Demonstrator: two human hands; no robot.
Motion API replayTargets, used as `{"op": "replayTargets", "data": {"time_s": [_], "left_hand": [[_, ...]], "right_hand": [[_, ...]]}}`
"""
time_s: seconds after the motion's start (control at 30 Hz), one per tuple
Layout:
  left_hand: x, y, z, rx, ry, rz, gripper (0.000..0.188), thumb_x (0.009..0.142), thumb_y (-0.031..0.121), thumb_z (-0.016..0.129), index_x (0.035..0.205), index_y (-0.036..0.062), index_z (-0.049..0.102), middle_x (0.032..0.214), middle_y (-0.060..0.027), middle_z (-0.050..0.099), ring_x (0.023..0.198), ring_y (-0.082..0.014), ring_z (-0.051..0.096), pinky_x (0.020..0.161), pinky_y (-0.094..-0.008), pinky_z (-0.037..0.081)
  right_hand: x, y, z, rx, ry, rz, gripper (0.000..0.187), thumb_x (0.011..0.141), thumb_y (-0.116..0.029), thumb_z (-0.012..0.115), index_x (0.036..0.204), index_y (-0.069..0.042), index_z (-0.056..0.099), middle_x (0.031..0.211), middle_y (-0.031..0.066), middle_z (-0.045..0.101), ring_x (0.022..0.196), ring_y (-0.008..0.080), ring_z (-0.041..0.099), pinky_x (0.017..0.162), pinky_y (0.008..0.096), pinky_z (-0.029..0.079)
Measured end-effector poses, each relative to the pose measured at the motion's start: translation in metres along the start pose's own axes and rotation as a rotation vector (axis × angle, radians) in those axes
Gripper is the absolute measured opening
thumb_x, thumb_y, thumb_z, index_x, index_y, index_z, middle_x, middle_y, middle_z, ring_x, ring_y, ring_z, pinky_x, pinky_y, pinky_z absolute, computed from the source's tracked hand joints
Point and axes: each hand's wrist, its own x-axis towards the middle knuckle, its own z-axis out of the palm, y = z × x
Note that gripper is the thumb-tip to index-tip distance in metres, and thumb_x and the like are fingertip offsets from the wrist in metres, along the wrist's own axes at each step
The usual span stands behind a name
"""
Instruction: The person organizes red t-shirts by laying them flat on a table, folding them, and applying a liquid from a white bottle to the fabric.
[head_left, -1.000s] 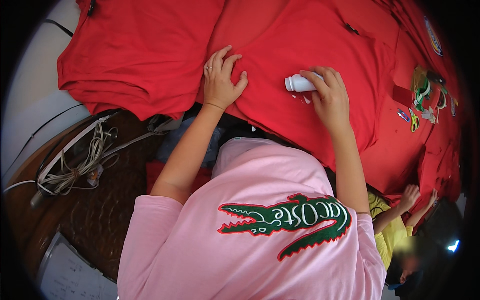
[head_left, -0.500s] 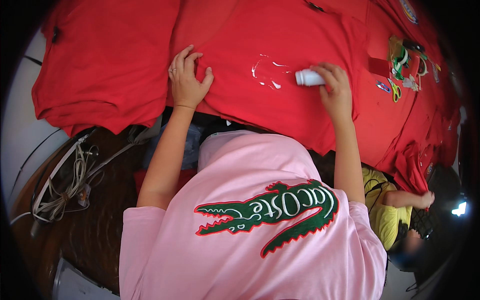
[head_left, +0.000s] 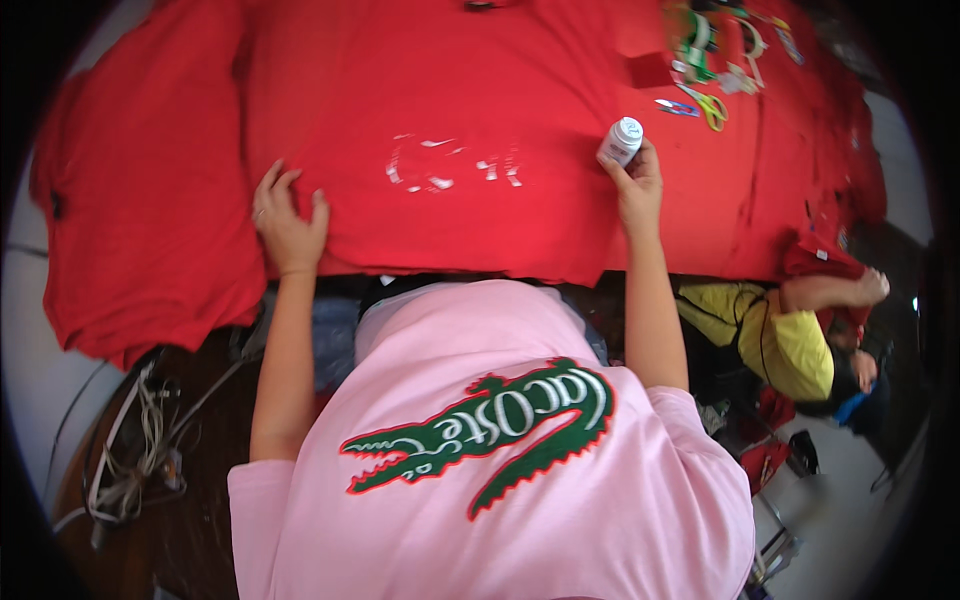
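Working stage: judging by the wet white streaks (head_left: 450, 165), glue is part laid on the red cloth; pattern looks unfinished.
Left hand (head_left: 288, 222): flat on the red cotton garment (head_left: 520, 220) near the desk edge, fingers spread, holding nothing, pinning the cloth.
Right hand (head_left: 636, 185): fingers closed round a small white plastic glue bottle (head_left: 620, 140), lifted just right of the streaks.
Beyond: green-handled scissors (head_left: 708, 106) and cut scraps, well apart.
Next move, likely: bring the nozzle back over the streaks, keeping the cloth taut.
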Motion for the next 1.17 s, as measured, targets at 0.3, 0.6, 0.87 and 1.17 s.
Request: {"op": "replayTargets", "data": {"time_s": [0.3,0.6,0.87,1.17], "left_hand": [[0.0,0.008,0.002,0.063,-0.014,-0.032,0.041,0.085,0.024,0.072,0.123,0.0118,0.063,0.146,-0.0095,0.056,0.135,-0.037,0.05,0.112,-0.0511,0.038],[-0.002,0.013,-0.002,0.087,-0.026,-0.085,0.042,0.086,0.021,0.071,0.126,0.0112,0.061,0.149,-0.0085,0.054,0.138,-0.0358,0.047,0.115,-0.0511,0.035],[0.001,0.015,0.005,0.09,-0.027,-0.071,0.043,0.084,0.019,0.07,0.125,0.0104,0.06,0.146,-0.0125,0.054,0.136,-0.0381,0.049,0.113,-0.0517,0.036],[0.001,0.011,0.014,0.13,-0.056,-0.094,0.046,0.083,0.021,0.071,0.127,0.0114,0.06,0.148,-0.0128,0.053,0.137,-0.0378,0.048,0.114,-0.0511,0.036]], "right_hand": [[0.065,0.027,-0.075,-0.237,0.311,-0.122,0.051,0.082,0.0,0.083,0.125,-0.002,0.056,0.115,0.0087,0.068,0.107,0.0156,0.065,0.092,0.0316,0.054],[0.114,-0.01,-0.141,-0.721,0.474,-0.165,0.047,0.081,0.003,0.07,0.126,0.001,0.057,0.115,0.0141,0.071,0.106,0.0221,0.068,0.091,0.0347,0.054],[0.31,-0.075,-0.137,-0.309,0.418,-0.269,0.042,0.089,-0.03,0.083,0.117,-0.001,0.071,0.087,0.0047,0.07,0.067,0.0136,0.063,0.068,0.0281,0.051],[0.342,-0.092,-0.095,-1.229,0.669,-0.235,0.054,0.09,-0.061,0.065,0.103,-0.011,0.081,0.099,0.0179,0.077,0.095,0.0408,0.074,0.081,0.0529,0.057]]}}
